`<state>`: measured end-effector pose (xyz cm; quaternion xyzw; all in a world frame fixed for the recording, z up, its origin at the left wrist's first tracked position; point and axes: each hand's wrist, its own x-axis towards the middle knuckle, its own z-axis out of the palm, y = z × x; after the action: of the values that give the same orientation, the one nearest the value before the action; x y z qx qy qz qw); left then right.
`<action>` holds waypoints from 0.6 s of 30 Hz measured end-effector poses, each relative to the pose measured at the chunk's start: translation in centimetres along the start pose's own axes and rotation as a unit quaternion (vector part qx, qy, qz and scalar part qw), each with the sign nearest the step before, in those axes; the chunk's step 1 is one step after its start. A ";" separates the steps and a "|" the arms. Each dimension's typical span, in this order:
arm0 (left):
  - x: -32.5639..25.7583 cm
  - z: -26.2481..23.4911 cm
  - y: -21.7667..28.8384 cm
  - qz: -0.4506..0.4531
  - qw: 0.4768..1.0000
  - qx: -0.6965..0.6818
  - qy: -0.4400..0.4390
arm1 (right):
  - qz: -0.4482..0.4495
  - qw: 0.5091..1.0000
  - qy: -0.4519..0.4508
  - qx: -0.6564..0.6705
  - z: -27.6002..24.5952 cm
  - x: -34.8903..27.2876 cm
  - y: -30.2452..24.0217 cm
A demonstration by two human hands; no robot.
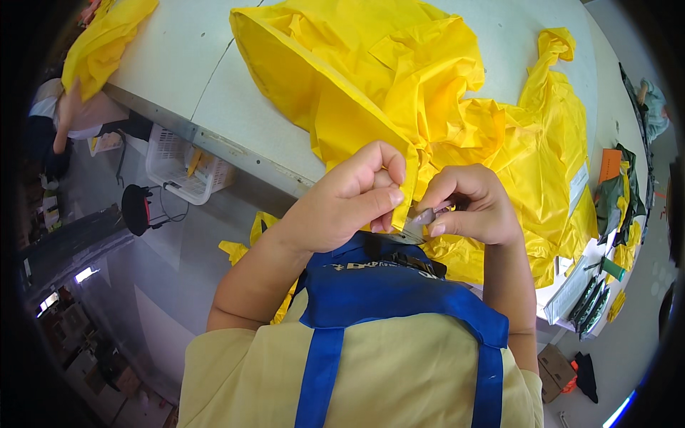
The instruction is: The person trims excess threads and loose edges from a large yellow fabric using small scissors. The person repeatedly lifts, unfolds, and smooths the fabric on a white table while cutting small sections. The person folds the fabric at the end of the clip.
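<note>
Head view, looking down over the person's chest; a blue apron (399, 299) over a pale yellow shirt (385, 378) fills the near part of the frame. Both hands meet at the near edge of a large yellow garment (399, 78) of thin, crinkled fabric, which lies heaped on a pale grey table (178, 57) and spills off its near edge toward the person. The left hand (357, 196) has its fingers closed together, pinching a folded hem of the yellow fabric between thumb and forefinger. The right hand (471, 207) is curled shut around a small metal snipping tool (417, 222), whose grey tip shows between the two hands, just beside the pinched hem; whether the blades touch the fabric cannot be told. The two hands are touching or nearly so, just above the apron's top edge. More yellow fabric hangs below the table edge at the near left of the hands. Far left, a second yellow piece (107, 39) lies at the table corner, with another person's arm (71, 118) just below it. Under the table at left sits a white plastic basket (182, 167). At the far right edge, dark green and orange items (617, 189) lie in a stack, blurred by the lens rim.
</note>
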<state>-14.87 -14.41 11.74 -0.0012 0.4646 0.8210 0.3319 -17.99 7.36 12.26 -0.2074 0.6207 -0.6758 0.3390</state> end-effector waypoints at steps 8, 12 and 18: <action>-0.2 0.4 0.2 0.052 0.997 0.044 0.031 | -0.098 0.938 0.110 -0.314 2.2 -1.7 -2.3; 0.0 0.6 0.2 0.062 0.996 0.049 0.034 | -0.183 0.880 0.146 -0.413 3.0 -1.6 -2.6; 0.0 0.7 0.3 0.066 0.994 0.075 0.034 | -0.179 0.896 0.155 -0.375 2.7 -2.1 -2.0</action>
<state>-14.82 -14.03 12.38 0.0263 0.5352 0.8032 0.2603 -15.03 6.97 14.91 -0.3195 0.8249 -0.4663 0.0089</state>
